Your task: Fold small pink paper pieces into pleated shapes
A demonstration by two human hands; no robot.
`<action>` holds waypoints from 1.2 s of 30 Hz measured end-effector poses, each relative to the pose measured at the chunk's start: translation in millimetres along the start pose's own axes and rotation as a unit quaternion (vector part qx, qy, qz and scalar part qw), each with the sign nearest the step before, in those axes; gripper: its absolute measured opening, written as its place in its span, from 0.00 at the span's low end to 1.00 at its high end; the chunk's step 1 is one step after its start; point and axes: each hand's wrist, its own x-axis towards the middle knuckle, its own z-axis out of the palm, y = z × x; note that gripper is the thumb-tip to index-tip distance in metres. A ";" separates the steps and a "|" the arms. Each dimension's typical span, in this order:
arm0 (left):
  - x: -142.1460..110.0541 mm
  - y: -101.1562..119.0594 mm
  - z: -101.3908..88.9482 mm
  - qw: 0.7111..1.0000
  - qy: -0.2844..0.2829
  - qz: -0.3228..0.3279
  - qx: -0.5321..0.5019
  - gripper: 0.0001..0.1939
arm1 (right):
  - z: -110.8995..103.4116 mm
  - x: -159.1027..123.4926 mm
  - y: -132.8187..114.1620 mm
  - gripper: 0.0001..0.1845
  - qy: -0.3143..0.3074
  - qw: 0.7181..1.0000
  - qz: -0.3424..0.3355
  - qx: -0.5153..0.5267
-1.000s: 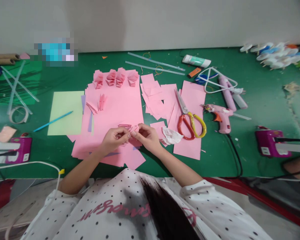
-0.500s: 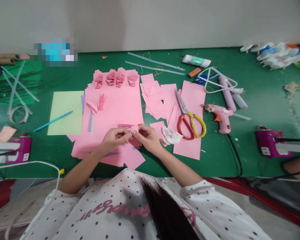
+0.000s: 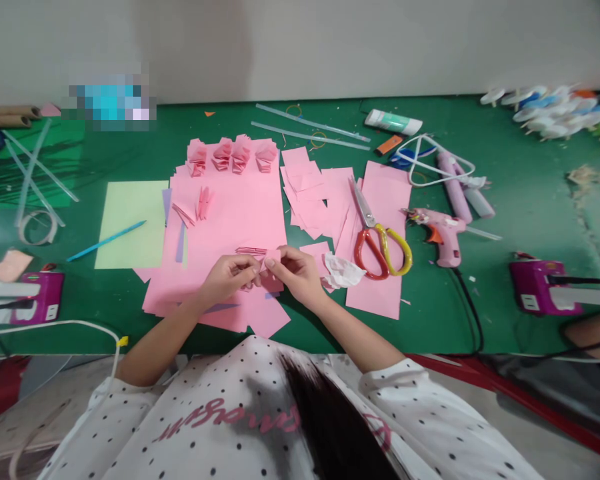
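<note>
- Holding a pink paper (image 3: pixel 274 255) in both hands, above the near part of the big pile (image 3: pixel 230 217) of pink sheets.
- Bending the left hand (image 3: pixel 233 275) narrow, pinching the paper's left side.
- Pressing thumb to finger with the right hand (image 3: pixel 296 270), gripping the other side.
- Seeing four puffs (image 3: pixel 241 157) sitting in a row on the pile's far edge, two folded bits (image 3: pixel 203 204) lying on its left part, and a strip (image 3: pixel 251 251) resting just past the hands.
- Seeing a white and green tube (image 3: pixel 393 123) lying on its side at the back, not showing its inside.
- Having small pink cards (image 3: pixel 305 190) lying loose right of the pile, with scissors (image 3: pixel 383 250) resting on more pink paper beside a crumpled tissue (image 3: pixel 344 270).
- Seeing a pink glue gun (image 3: pixel 445 243) lying farther right, near a purple box (image 3: pixel 545 287) with wires.
- Having a blue pencil (image 3: pixel 106 240) lying across a pale green sheet (image 3: pixel 130 200) at the left, with a tape roll (image 3: pixel 37 228) lying farther out.
- Working at a green table (image 3: pixel 320 330), facing a plain gray wall (image 3: pixel 330 50).
- Wearing a white dotted shirt (image 3: pixel 220 407).
</note>
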 end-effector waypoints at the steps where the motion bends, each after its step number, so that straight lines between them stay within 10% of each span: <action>1: 0.0 0.0 -0.1 1.000 0.001 -0.001 -0.001 0.13 | -0.2 0.1 0.4 0.25 -0.001 1.000 0.000 0.003; 36: 3.2 0.1 2.0 0.998 0.008 0.046 0.053 0.16 | 1.5 2.1 5.3 0.28 0.008 0.999 0.010 -0.042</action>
